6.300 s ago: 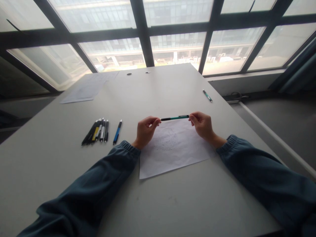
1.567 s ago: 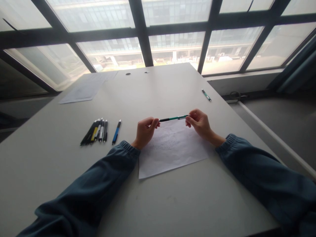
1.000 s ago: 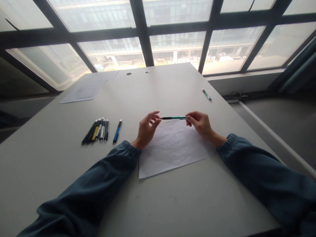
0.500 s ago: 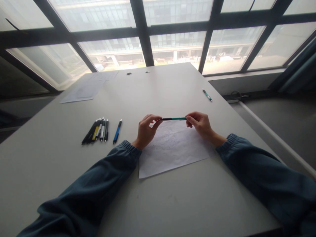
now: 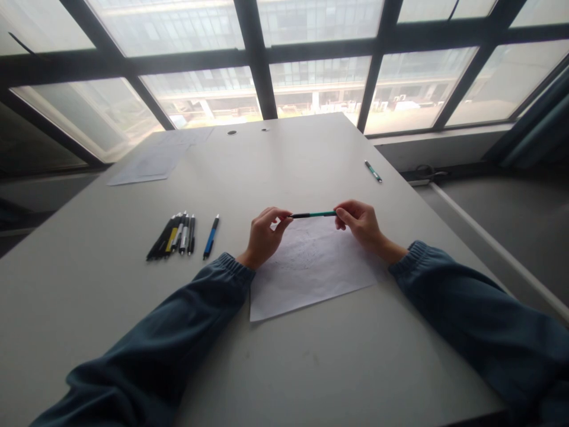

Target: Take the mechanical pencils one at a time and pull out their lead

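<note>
A green and black pen [image 5: 313, 214] is held level between my two hands, above the far part of a white sheet of paper [image 5: 320, 279]. My left hand [image 5: 265, 233] pinches its black end between thumb and fingers. At the green end, my right hand [image 5: 359, 224] has thumb and forefinger closed on the pen. Faint marks show on the paper, which lies flat under the hands.
On the white table [image 5: 106, 284], several pens [image 5: 172, 236] lie side by side at left, with a blue pen [image 5: 211, 236] beside them. Another green pen [image 5: 373, 171] rests near the right edge. More paper sheets [image 5: 149, 159] lie at the far left, before the windows [image 5: 200, 95].
Both hands keep their grip in nearly the same place. The pen seems slightly rolled, its clip less visible by my right fingers.
</note>
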The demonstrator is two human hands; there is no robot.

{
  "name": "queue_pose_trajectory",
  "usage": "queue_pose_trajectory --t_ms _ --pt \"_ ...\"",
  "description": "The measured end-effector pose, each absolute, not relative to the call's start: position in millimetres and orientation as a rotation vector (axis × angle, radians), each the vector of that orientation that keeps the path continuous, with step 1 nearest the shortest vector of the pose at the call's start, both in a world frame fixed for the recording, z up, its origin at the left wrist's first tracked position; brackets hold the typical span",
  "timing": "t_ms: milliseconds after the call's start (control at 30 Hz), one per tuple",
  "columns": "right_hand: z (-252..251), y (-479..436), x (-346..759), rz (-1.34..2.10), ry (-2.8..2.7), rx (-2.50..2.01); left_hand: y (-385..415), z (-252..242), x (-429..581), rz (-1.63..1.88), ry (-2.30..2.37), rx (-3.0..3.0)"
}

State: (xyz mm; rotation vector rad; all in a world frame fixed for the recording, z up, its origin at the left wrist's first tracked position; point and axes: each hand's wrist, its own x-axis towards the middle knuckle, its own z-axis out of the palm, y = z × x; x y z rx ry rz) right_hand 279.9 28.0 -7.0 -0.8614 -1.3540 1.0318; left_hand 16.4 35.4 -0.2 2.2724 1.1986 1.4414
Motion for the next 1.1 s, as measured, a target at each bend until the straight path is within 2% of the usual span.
queue_pose_trajectory --t_ms 833,1100 --pt "-4.5 26.4 277.6 1.035 -1.361 -0.844 34.0 -0.3 14.1 1.261 1.096 2.259" --pt "-7.6 28.9 277.8 1.000 -1.323 -0.810 36.9 1.0 16.7 1.448 1.037 2.298"
